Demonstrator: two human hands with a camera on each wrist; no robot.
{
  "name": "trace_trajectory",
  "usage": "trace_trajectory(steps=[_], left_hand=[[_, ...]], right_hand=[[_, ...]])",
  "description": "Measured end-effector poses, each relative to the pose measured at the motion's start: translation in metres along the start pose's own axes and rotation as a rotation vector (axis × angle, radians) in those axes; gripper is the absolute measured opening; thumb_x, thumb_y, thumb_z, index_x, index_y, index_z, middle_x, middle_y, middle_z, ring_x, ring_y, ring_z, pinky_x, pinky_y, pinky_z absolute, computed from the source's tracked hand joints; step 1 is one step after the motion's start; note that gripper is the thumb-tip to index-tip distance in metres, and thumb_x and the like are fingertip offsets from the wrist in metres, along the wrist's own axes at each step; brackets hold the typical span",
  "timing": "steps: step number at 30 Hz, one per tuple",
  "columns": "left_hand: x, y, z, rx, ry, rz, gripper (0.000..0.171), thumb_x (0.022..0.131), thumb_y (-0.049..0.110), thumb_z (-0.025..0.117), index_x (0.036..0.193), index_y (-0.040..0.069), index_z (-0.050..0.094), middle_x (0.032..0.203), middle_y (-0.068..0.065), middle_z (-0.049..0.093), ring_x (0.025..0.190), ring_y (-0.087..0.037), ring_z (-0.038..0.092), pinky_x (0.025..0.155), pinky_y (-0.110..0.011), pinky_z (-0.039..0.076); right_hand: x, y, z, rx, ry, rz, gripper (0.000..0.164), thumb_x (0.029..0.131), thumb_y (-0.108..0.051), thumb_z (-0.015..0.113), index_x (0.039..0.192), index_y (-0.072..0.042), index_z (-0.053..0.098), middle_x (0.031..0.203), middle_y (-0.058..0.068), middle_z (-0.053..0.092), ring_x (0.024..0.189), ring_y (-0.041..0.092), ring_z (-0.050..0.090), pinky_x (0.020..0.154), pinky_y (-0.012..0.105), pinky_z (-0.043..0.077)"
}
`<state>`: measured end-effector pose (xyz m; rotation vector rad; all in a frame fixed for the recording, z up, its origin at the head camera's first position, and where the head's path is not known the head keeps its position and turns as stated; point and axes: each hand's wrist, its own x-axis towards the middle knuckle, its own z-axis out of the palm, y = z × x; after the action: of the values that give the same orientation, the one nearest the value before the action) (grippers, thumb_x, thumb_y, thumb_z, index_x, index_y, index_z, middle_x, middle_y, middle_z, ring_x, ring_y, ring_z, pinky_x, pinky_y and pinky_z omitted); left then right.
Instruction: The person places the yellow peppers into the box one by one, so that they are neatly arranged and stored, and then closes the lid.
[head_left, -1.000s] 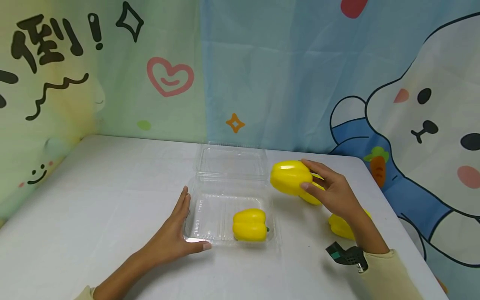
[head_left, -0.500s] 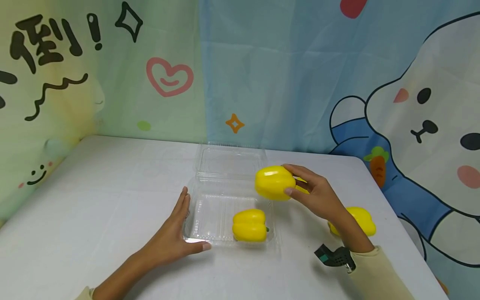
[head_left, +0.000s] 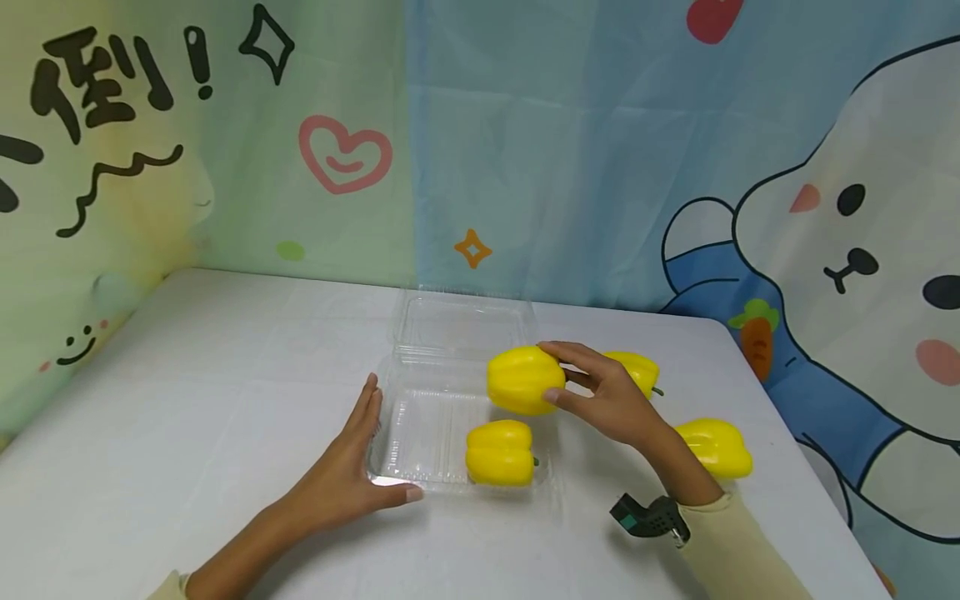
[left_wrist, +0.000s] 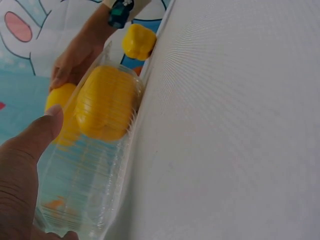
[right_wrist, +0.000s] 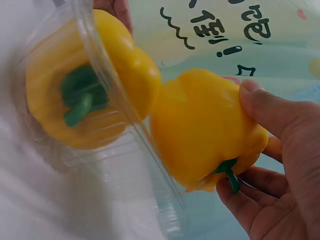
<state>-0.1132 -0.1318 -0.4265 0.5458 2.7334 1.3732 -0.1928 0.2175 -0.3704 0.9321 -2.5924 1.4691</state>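
Note:
A clear plastic clamshell box lies opened out, its lid folded back. One yellow bell pepper sits in the box's right front part, its green stem showing in the right wrist view. My right hand grips a second yellow bell pepper between thumb and fingers, above the box's back right part. At the box's left front corner is my left hand, fingers straight along the side and thumb extended by the front wall.
Two more yellow bell peppers lie on the white table: one pepper behind my right hand, another pepper beside my right forearm. A printed cloth backdrop stands behind the table. The table's right edge slopes down beyond the peppers.
My right hand has carried its bell pepper leftward and slightly toward me, from beside the box to over it. The peppers behind it are now more exposed. My left hand stays put.

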Motion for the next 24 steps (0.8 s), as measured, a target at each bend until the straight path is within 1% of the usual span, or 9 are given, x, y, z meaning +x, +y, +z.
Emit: trace_trajectory(steps=[6, 10, 14, 17, 20, 24], left_hand=[[0.001, 0.0, 0.0, 0.007, -0.001, 0.003, 0.132, 0.066, 0.063, 0.081, 0.154, -0.003, 0.008, 0.162, -0.001, -0.01, 0.147, -0.026, 0.004, 0.112, -0.053, 0.021], [0.0, 0.0, 0.0, 0.013, 0.0, 0.003, 0.132, 0.065, 0.063, 0.081, 0.154, -0.003, 0.008, 0.162, -0.002, -0.01, 0.147, -0.027, 0.004, 0.112, -0.054, 0.021], [0.001, -0.001, 0.0, 0.022, 0.003, 0.008, 0.133, 0.065, 0.065, 0.08, 0.154, -0.003, 0.008, 0.163, -0.003, -0.009, 0.147, -0.027, 0.004, 0.111, -0.054, 0.021], [0.001, -0.001, 0.001, 0.025, 0.004, 0.009, 0.133, 0.065, 0.065, 0.08, 0.154, -0.003, 0.008, 0.162, -0.003, -0.009, 0.147, -0.026, 0.004, 0.112, -0.053, 0.021], [0.001, -0.002, 0.0, 0.023, 0.001, 0.007, 0.133, 0.065, 0.065, 0.08, 0.154, -0.003, 0.008, 0.162, 0.0, -0.01, 0.147, -0.026, 0.003, 0.112, -0.053, 0.021], [0.0, -0.002, 0.0, 0.02, -0.004, 0.003, 0.132, 0.066, 0.064, 0.08, 0.154, -0.003, 0.008, 0.162, 0.003, -0.012, 0.147, -0.025, 0.003, 0.112, -0.053, 0.021]], right_hand=[[0.005, 0.001, 0.007, 0.004, -0.008, 0.025, 0.057, 0.089, -0.01, 0.071, 0.142, -0.008, 0.05, 0.141, 0.006, 0.049, 0.125, 0.022, 0.05, 0.1, 0.032, 0.044], [0.008, 0.002, 0.012, 0.027, -0.012, 0.03, 0.056, 0.088, -0.008, 0.072, 0.14, -0.007, 0.052, 0.14, 0.006, 0.05, 0.124, 0.022, 0.051, 0.1, 0.032, 0.044], [0.011, 0.001, 0.018, 0.018, -0.019, 0.059, 0.057, 0.086, -0.004, 0.073, 0.139, -0.004, 0.052, 0.139, 0.009, 0.051, 0.123, 0.023, 0.052, 0.099, 0.033, 0.044], [0.014, 0.0, 0.023, 0.001, -0.028, 0.089, 0.057, 0.085, -0.002, 0.074, 0.137, -0.002, 0.052, 0.139, 0.012, 0.05, 0.123, 0.027, 0.052, 0.1, 0.037, 0.044], [0.015, 0.002, 0.027, 0.003, -0.033, 0.101, 0.055, 0.085, 0.0, 0.074, 0.136, 0.0, 0.053, 0.138, 0.014, 0.05, 0.122, 0.029, 0.052, 0.1, 0.039, 0.044], [0.016, 0.005, 0.03, 0.021, -0.035, 0.089, 0.053, 0.085, -0.005, 0.075, 0.134, -0.004, 0.056, 0.134, 0.01, 0.051, 0.121, 0.025, 0.053, 0.099, 0.036, 0.045]])
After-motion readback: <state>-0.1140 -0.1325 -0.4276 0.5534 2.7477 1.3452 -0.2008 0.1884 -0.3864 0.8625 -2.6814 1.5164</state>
